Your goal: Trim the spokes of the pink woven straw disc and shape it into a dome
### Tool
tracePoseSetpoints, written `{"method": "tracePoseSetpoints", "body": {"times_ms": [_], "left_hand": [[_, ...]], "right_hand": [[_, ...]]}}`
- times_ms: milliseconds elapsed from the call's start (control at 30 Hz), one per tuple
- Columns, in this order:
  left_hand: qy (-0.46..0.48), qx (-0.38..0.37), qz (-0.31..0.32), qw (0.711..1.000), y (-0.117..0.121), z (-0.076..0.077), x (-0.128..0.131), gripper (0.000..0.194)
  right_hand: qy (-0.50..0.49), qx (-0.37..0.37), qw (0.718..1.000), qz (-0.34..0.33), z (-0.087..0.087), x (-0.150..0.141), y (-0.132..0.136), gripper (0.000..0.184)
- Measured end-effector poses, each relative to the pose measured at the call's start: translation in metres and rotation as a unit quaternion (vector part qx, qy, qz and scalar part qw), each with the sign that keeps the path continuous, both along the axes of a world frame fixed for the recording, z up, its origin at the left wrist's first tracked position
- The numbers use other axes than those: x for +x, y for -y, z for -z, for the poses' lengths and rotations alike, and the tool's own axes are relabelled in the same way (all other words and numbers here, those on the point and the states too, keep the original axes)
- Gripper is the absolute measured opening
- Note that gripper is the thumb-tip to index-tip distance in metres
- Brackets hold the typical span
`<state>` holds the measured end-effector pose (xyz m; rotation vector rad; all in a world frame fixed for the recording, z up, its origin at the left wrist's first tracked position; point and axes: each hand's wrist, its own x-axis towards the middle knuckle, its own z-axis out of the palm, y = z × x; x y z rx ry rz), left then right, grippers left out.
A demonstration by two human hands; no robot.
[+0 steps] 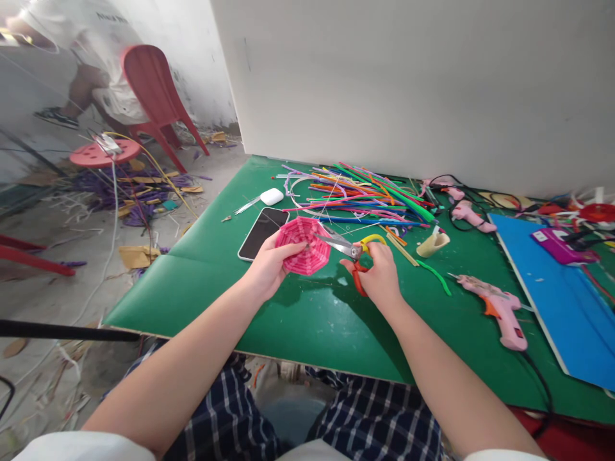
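My left hand point(273, 266) pinches the left edge of a pink, web-like woven disc point(311, 259), its thumb lying on the face of the disc. Thin spokes stick out past the disc's rim. In my right hand point(382, 275) is a pair of scissors point(346, 246) with one yellow and one red handle loop. The blades are parted and point left, at the disc's right edge; whether they touch it I cannot tell. Just behind my left hand lies a phone point(263, 235) with a dark screen.
Colourful pipe cleaners point(355, 192) are heaped at the table's back. On the right lie a pink glue gun point(497, 307), another glue gun point(468, 214), a blue board point(552, 294) and a purple power strip point(564, 246). A white earphone case point(271, 196) sits back left. A person sits on a red chair point(154, 89).
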<state>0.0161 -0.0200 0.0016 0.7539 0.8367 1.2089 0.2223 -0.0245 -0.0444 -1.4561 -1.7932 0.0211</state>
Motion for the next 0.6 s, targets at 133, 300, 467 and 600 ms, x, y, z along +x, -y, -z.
{"method": "tracePoseSetpoints", "body": {"times_ms": [133, 300, 467, 600], "left_hand": [[0.0, -0.008, -0.007, 1.0, 0.0005, -0.0019, 0.0002, 0.034], [0.009, -0.008, -0.007, 1.0, 0.0005, -0.0021, -0.0004, 0.033], [0.005, -0.001, -0.005, 1.0, 0.0002, -0.0008, -0.0015, 0.034], [0.0, -0.002, -0.007, 1.0, 0.0005, -0.0016, -0.0015, 0.036]], "right_hand": [[0.023, 0.023, 0.999, -0.003, -0.0012, 0.0017, -0.0009, 0.036], [0.011, 0.023, 1.0, -0.011, -0.0019, 0.002, -0.0008, 0.038], [-0.008, 0.016, 1.0, -0.02, -0.0031, 0.0016, -0.0005, 0.042], [-0.003, 0.015, 1.0, -0.027, -0.0033, 0.0023, -0.001, 0.043]]}}
